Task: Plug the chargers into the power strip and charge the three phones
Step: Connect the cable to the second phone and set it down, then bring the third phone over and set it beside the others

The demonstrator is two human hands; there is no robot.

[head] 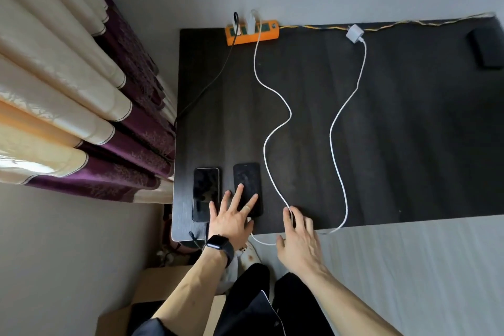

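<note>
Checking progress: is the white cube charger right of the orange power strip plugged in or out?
Out: the white cube charger lies on the dark table, apart from the orange power strip.

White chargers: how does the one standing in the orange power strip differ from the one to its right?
The plugged charger stands in the power strip; the loose charger lies on the table, apart from it. The plugged charger's cable reaches the fingertips of the right hand; the loose charger's cable loops to the table's near edge. Both are white, with white cables.
</note>
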